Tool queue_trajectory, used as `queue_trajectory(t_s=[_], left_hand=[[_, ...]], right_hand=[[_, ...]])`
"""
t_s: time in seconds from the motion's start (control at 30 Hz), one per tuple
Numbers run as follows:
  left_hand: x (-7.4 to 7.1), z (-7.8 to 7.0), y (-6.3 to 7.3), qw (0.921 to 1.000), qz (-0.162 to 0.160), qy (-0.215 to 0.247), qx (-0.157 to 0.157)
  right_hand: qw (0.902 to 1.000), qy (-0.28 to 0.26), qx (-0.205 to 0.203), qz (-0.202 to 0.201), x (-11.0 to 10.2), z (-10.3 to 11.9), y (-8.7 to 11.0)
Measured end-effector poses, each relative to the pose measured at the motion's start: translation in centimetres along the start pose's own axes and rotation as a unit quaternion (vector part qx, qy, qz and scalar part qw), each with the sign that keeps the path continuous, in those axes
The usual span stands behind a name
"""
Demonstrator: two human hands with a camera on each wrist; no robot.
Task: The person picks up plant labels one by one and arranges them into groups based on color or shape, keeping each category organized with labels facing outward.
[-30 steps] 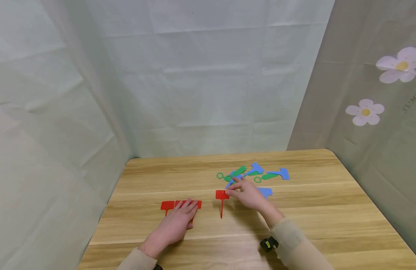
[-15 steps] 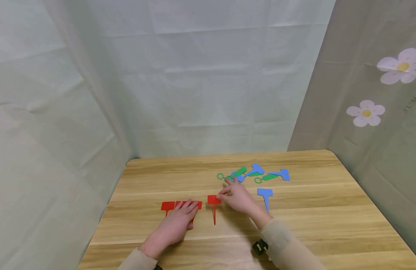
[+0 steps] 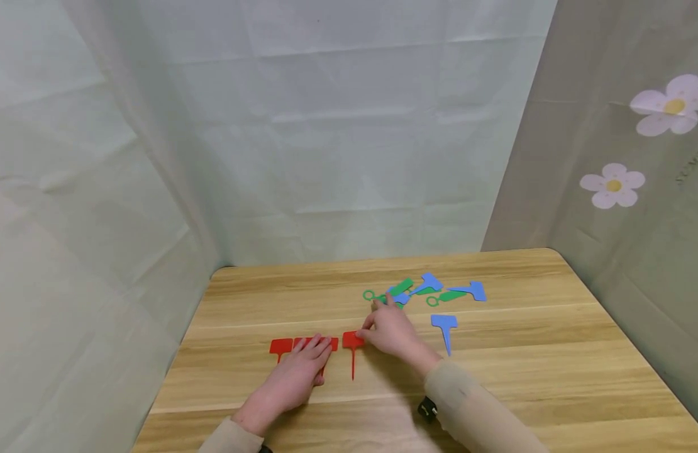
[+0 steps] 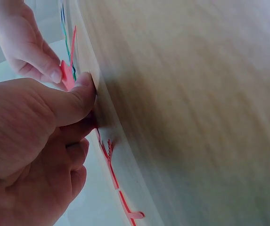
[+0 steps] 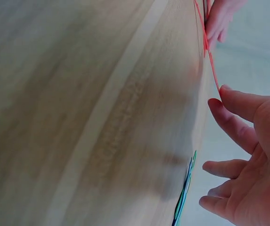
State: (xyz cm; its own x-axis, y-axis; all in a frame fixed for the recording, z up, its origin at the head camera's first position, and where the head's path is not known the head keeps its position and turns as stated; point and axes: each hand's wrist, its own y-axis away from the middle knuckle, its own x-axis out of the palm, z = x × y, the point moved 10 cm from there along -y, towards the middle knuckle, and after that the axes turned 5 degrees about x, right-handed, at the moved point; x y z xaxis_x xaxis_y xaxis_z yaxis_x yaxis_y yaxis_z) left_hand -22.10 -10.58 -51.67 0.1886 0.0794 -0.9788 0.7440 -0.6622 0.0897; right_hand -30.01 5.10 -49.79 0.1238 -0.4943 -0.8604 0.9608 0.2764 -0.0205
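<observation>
In the head view my right hand (image 3: 391, 330) pinches a red T-shaped plant label (image 3: 350, 340) by the right corner of its head, between thumb and index finger. Its thin stake points toward me. To the left, my left hand (image 3: 297, 371) rests on more red plant labels with its fingers extended. One red label head (image 3: 280, 346) shows beside that hand, and a red edge (image 3: 334, 344) shows at its fingertips; most of the stakes are hidden under the hand. In the right wrist view the pinched label (image 5: 214, 70) appears edge-on, tilted over the table.
Behind my right hand lies a loose cluster of green ring-ended labels (image 3: 402, 287) and blue T-shaped labels (image 3: 431, 282). One blue label (image 3: 444, 321) lies apart, right of that hand. Fabric walls (image 3: 349, 157) enclose the wooden table (image 3: 553, 352) on the back and sides.
My right hand has carried the red plant label left and slightly toward me, close beside the red labels under my left hand. The left hand has stayed in place.
</observation>
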Motion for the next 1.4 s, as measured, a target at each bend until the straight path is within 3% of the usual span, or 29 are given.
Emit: queue_trajectory(t_s=[0.57, 1.4], left_hand=[[-0.1, 0.0, 0.1, 0.9999, -0.011, 0.008, 0.005], [0.2, 0.2, -0.2, 1.0, 0.006, 0.005, -0.006]], right_hand=[[0.9992, 0.035, 0.012, 0.012, 1.3, 0.5, -0.1], [0.9981, 0.051, 0.028, 0.019, 1.9, 0.0, -0.2]])
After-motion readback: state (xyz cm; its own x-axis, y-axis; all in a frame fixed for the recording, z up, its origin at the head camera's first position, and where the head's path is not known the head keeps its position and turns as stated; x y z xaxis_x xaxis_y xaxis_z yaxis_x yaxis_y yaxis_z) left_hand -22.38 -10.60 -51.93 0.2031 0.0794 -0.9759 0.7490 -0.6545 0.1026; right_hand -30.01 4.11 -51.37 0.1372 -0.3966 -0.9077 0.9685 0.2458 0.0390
